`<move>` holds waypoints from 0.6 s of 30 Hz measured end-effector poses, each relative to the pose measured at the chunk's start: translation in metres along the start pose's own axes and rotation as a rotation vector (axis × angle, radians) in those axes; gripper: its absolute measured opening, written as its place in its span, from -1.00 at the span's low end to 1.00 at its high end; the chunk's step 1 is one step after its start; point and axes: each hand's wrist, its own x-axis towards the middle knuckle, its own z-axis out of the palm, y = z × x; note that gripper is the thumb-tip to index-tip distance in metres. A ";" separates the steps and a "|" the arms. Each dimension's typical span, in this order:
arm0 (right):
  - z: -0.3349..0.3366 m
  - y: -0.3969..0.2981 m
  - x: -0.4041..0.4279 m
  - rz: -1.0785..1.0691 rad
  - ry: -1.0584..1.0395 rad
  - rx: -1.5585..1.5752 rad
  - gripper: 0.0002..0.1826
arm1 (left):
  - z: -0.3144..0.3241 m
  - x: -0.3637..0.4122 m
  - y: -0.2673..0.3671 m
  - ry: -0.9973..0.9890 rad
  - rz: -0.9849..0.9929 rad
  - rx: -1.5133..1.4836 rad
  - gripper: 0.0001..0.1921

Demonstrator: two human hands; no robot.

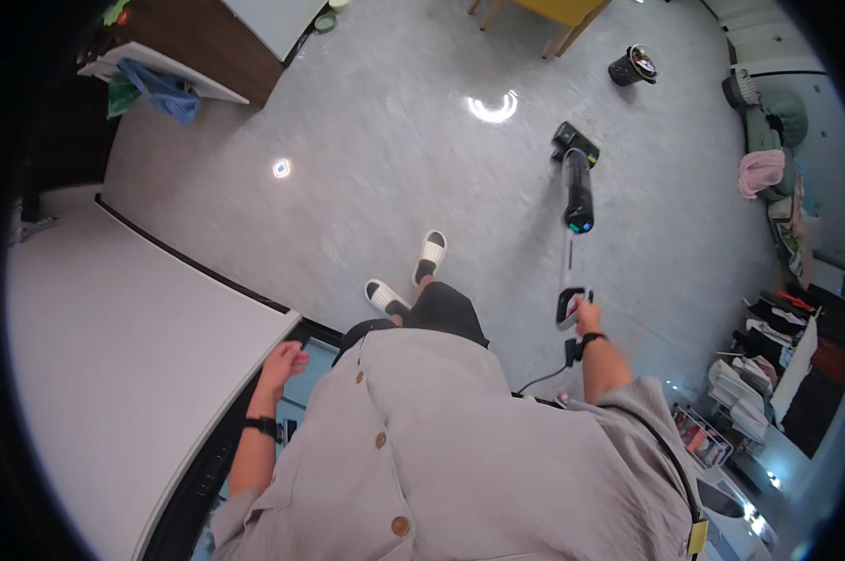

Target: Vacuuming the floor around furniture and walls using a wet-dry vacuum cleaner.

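My right hand (pixel 588 313) is closed around the black loop handle of an upright floor cleaner (pixel 578 186), which looks like a cordless wet-dry vacuum. Its dark body leans away from me on a thin pale tube, and small blue and green lights glow at the body's near end. The black floor head (pixel 575 144) rests on the grey floor (pixel 394 161). At my left side, my left hand (pixel 285 361) hangs with loosely bent fingers and holds nothing. A dark band is on each wrist.
A black waste bin (pixel 631 66) stands beyond the floor head, near a yellow chair (pixel 559 8). At right are a green sofa (pixel 785 119), a clothes rack (pixel 794 365) and a wire basket (pixel 703 436). A white panel (pixel 142 315) borders my left.
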 end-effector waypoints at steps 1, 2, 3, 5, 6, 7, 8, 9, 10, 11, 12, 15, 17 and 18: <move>-0.005 0.023 -0.027 0.021 -0.012 -0.035 -0.73 | 0.001 0.010 -0.001 -0.023 0.018 0.003 -0.69; -0.011 0.043 -0.055 0.023 -0.024 -0.069 -0.73 | 0.001 0.020 0.000 -0.038 0.033 0.011 -0.69; -0.019 0.064 -0.082 0.024 -0.037 -0.104 -0.73 | 0.000 0.029 0.000 -0.050 0.048 0.016 -0.68; -0.045 0.120 -0.118 0.061 -0.077 -0.215 -0.70 | 0.004 0.051 0.015 -0.099 0.112 0.014 -0.68; -0.050 0.135 -0.145 0.077 -0.107 -0.191 -0.76 | 0.003 0.063 0.012 -0.112 0.126 0.007 -0.67; -0.058 0.148 -0.174 0.093 -0.131 -0.168 -0.80 | 0.003 0.076 0.010 -0.132 0.140 0.000 -0.67; -0.072 0.170 -0.195 -0.017 -0.159 -0.283 -0.80 | 0.005 0.085 0.013 -0.154 0.162 -0.008 -0.66; -0.086 0.186 -0.210 -0.070 -0.177 -0.382 -0.80 | 0.008 0.087 0.013 -0.164 0.182 -0.016 -0.66; -0.100 0.189 -0.226 -0.094 -0.174 -0.491 -0.80 | 0.011 0.087 0.010 -0.158 0.176 -0.042 -0.66; -0.115 0.192 -0.239 -0.123 -0.170 -0.587 -0.80 | 0.015 0.086 0.012 -0.177 0.194 -0.048 -0.66; -0.128 0.194 -0.252 -0.134 -0.165 -0.656 -0.80 | 0.018 0.085 0.013 -0.195 0.214 -0.053 -0.66; -0.170 0.179 -0.270 -0.166 -0.160 -0.833 -0.79 | 0.023 0.092 -0.003 -0.223 0.230 -0.076 -0.66; -0.195 0.167 -0.274 -0.183 -0.149 -0.921 -0.78 | 0.026 0.093 -0.011 -0.203 0.228 -0.093 -0.67; -0.207 0.157 -0.273 -0.196 -0.142 -0.959 -0.78 | 0.027 0.094 -0.017 -0.193 0.227 -0.088 -0.67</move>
